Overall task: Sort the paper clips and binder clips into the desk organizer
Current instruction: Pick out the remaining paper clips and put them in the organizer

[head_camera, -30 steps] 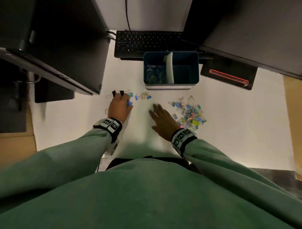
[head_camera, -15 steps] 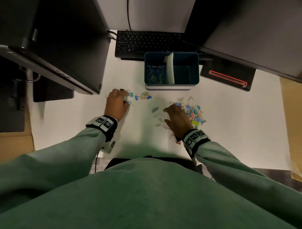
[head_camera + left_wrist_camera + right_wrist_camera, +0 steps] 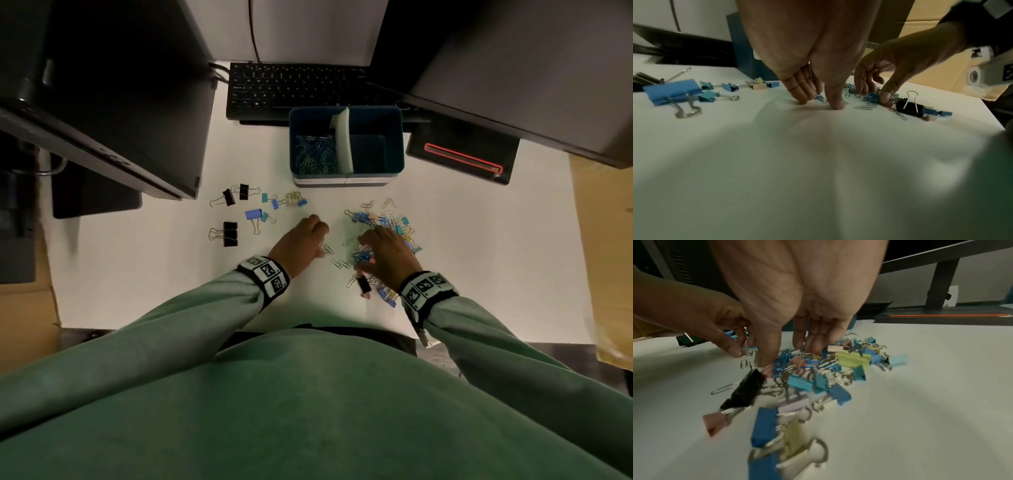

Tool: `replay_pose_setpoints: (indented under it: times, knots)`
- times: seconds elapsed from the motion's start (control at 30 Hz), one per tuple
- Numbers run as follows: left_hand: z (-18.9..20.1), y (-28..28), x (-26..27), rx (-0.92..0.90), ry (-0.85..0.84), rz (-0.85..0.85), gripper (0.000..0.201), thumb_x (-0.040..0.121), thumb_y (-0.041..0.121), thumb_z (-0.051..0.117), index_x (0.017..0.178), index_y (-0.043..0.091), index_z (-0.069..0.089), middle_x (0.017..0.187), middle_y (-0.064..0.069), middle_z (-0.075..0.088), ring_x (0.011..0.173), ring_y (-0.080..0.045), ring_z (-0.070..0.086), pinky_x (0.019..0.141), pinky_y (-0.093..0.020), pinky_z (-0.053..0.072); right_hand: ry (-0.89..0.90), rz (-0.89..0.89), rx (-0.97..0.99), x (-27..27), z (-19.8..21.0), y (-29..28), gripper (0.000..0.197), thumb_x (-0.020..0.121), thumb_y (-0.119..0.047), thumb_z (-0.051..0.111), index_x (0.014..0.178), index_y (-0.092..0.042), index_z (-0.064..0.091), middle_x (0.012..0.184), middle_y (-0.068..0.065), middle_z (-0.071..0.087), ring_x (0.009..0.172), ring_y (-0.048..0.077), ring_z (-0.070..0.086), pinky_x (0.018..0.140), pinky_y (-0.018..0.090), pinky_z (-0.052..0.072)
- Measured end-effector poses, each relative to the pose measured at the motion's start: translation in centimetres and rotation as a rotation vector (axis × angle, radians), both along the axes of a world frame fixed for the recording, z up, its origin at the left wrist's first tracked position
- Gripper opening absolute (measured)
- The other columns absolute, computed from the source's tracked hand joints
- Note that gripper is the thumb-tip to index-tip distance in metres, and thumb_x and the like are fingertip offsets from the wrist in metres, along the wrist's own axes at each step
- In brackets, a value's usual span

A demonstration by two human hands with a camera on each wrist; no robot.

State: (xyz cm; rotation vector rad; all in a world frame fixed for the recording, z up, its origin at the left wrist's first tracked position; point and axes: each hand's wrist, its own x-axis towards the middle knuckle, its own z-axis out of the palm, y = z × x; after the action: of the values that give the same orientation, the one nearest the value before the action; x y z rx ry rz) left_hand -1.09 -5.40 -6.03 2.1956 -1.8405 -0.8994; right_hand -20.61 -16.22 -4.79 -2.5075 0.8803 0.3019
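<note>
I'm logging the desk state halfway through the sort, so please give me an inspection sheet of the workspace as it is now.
Surface: white desk top, lit dimly.
Job's things: desk organizer has paper clips in its left compartment, while the right one looks empty; mixed pile of binder and paper clips sits at right; separated binder clips lie at left.
Clutter: nothing seen.
Grips: left hand has fingertips on the desk at a blue paper clip, hold unclear; right hand picks in the pile with curled fingers, hold unclear.
Cables: one black cable runs behind the keyboard.
Surroundings: dark monitors at both sides, cardboard box at right.
</note>
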Motion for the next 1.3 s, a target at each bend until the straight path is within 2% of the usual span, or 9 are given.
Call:
replay_pose_setpoints:
  times: [0.2, 0.4, 0.6, 0.7, 0.8, 0.93, 1.07, 1.17, 1.3]
  knots:
    - [-0.2, 0.0, -0.5, -0.039, -0.001, -0.021, 0.017, 0.086, 0.003, 0.060, 0.102, 0.002, 0.055, 0.099, -0.017, 0.054, 0.082, -0.031, 0.056, 0.070, -0.044, 0.052, 0.023, 0.171, -0.111, 2.3, -0.2, 0.7, 0.061, 0.074, -0.043, 0.076, 0.124, -0.015, 0.055, 0.121, 0.006, 0.056, 0.112, 0.024, 0.052, 0.096, 0.038, 0.044]
    - [0.1, 0.1, -1.1, -0.062, -0.030, -0.010, 0.016, 0.080, -0.004, 0.059, 0.095, 0.001, 0.061, 0.093, -0.019, 0.056, 0.077, -0.034, 0.057, 0.066, -0.041, 0.050, 0.040, 0.242, -0.209, 4.0, -0.3, 0.9, 0.010, 0.083, -0.014, 0.069, 0.091, -0.009, 0.066, 0.093, 0.008, 0.060, 0.084, 0.024, 0.057, 0.076, 0.036, 0.051]
    - [0.7, 0.1, -1.1, -0.005, -0.058, -0.005, 0.016, 0.086, 0.004, 0.056, 0.102, 0.001, 0.060, 0.095, -0.018, 0.057, 0.081, -0.034, 0.059, 0.069, -0.036, 0.047, 0.013, 0.254, -0.186, 3.6, -0.2, 0.2, 0.005, 0.087, -0.008, 0.063, 0.085, -0.005, 0.066, 0.093, 0.010, 0.060, 0.086, 0.025, 0.056, 0.077, 0.035, 0.051]
    - [2.0, -0.2, -0.2, 0.008, 0.052, 0.151, 0.013, 0.087, 0.009, 0.056, 0.098, 0.006, 0.060, 0.094, -0.011, 0.059, 0.083, -0.026, 0.061, 0.077, -0.035, 0.052, -0.157, 0.055, 0.008, 4.0, 1.3, -0.6, 0.011, 0.092, -0.012, 0.056, 0.089, -0.010, 0.066, 0.094, 0.005, 0.063, 0.081, 0.020, 0.059, 0.076, 0.036, 0.054]
    - [5.0, -0.9, 1.3, -0.148, 0.213, 0.354, 0.011, 0.084, 0.007, 0.064, 0.094, 0.011, 0.066, 0.092, -0.003, 0.065, 0.081, -0.015, 0.062, 0.081, -0.028, 0.054, -0.379, -0.216, 0.225, 5.5, 4.1, -2.1, 0.007, 0.094, -0.015, 0.055, 0.091, -0.015, 0.062, 0.082, -0.005, 0.064, 0.066, 0.008, 0.060, 0.067, 0.024, 0.054]
    - [9.4, -4.9, 4.4, -0.332, 0.300, 0.553, 0.012, 0.086, 0.011, 0.067, 0.097, 0.011, 0.068, 0.089, 0.003, 0.069, 0.079, -0.008, 0.064, 0.073, -0.014, 0.054, -0.617, -0.385, 0.247, 10.0, 7.9, -4.7, 0.009, 0.091, -0.011, 0.061, 0.097, -0.008, 0.066, 0.086, 0.003, 0.071, 0.072, 0.013, 0.065, 0.069, 0.020, 0.053]
    - [9.9, -7.9, 6.5, -0.345, 0.127, 0.485, 0.017, 0.083, 0.012, 0.067, 0.101, 0.012, 0.066, 0.095, -0.004, 0.065, 0.080, -0.016, 0.061, 0.078, -0.030, 0.053, -0.516, -0.331, 0.169, 12.4, 7.7, -5.9, 0.009, 0.090, -0.021, 0.061, 0.097, -0.016, 0.063, 0.093, 0.001, 0.067, 0.080, 0.017, 0.064, 0.073, 0.032, 0.055]
    - [8.5, -6.0, 5.2, -0.323, 0.051, 0.389, 0.013, 0.086, 0.015, 0.065, 0.099, 0.015, 0.060, 0.097, -0.002, 0.057, 0.077, -0.013, 0.057, 0.072, -0.029, 0.052, -0.361, -0.231, 0.039, 9.1, 6.2, -4.9, 0.014, 0.090, -0.028, 0.061, 0.096, -0.017, 0.056, 0.094, 0.001, 0.061, 0.079, 0.019, 0.060, 0.069, 0.031, 0.050]
    - [4.0, -1.4, 2.3, -0.024, 0.085, 0.205, 0.023, 0.089, 0.022, 0.063, 0.110, 0.017, 0.056, 0.112, -0.007, 0.053, 0.097, -0.022, 0.058, 0.084, -0.033, 0.050, 0.039, -0.061, 0.043, 2.8, 2.8, -1.7, 0.035, 0.087, -0.040, 0.064, 0.111, -0.017, 0.053, 0.107, 0.002, 0.060, 0.091, 0.022, 0.061, 0.074, 0.033, 0.050]
